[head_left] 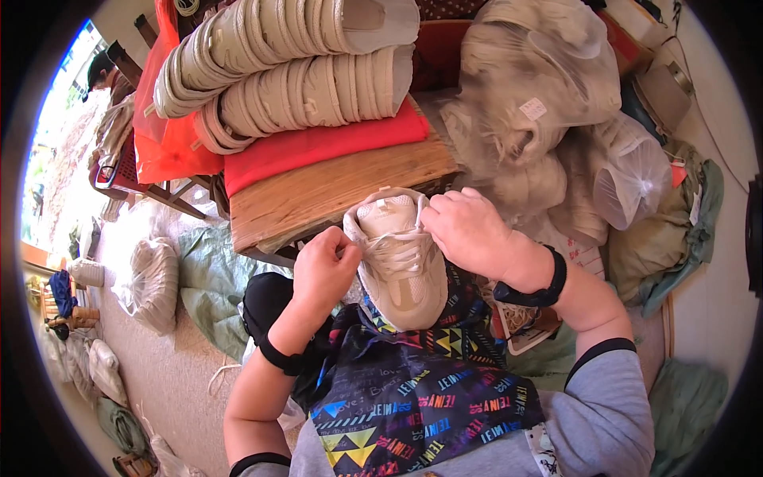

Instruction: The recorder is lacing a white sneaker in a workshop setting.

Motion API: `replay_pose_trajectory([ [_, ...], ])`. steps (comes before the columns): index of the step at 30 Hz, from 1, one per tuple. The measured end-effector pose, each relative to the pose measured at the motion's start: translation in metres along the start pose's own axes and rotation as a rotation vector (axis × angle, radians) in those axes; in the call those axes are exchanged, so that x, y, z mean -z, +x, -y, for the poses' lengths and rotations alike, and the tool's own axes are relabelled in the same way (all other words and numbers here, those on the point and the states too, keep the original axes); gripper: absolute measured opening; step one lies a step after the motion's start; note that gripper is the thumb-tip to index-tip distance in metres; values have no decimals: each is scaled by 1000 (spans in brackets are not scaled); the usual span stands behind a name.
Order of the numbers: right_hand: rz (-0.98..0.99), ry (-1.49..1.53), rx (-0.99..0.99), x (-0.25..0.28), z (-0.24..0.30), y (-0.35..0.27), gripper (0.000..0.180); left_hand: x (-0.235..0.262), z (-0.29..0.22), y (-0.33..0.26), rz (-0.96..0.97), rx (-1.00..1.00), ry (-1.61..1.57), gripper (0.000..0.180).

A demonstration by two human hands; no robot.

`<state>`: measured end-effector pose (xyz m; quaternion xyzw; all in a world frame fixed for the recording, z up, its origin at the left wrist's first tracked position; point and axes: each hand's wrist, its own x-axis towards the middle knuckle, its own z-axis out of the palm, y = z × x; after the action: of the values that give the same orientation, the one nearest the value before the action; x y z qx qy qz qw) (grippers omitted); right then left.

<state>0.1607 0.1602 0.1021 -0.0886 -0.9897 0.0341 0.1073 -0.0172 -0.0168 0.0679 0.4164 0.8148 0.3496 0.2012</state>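
Observation:
A beige shoe upper [409, 298] with a mesh tongue rests over my lap, toe toward me, against the front edge of the wooden bench. Pale shoelaces [397, 253] criss-cross its front. At the upper's left edge is my left hand [324, 266], fingers curled and pressed together; what they pinch is hidden. On the other side my right hand [469, 230] is closed by the collar, its fingertips pinching a lace near the opening. A patterned dark apron [429, 397] covers my lap beneath the shoe upper.
Two rows of nested beige shoe uppers [306, 99] lie on a red cloth [334, 147] atop the wooden bench [342, 187]. Clear plastic bags [540, 87] of uppers crowd the right. Another filled bag [151, 282] and green sheeting [211, 278] lie on the floor at left.

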Motion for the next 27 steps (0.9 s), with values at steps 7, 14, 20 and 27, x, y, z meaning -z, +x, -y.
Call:
replay_pose_trajectory([
  [7,-63,-10,197,16,-21,26,18,25,-27,12,-19,-343,439,23],
  [14,152,326,285,-5,-46,30,24,44,-8,45,320,-573,188,20],
  [20,-13,671,-170,-36,-20,17,16,7,3,30,35,-519,153,11],
  [27,-593,728,-78,17,21,66,10,-1,-52,31,146,-296,-690,15],
])
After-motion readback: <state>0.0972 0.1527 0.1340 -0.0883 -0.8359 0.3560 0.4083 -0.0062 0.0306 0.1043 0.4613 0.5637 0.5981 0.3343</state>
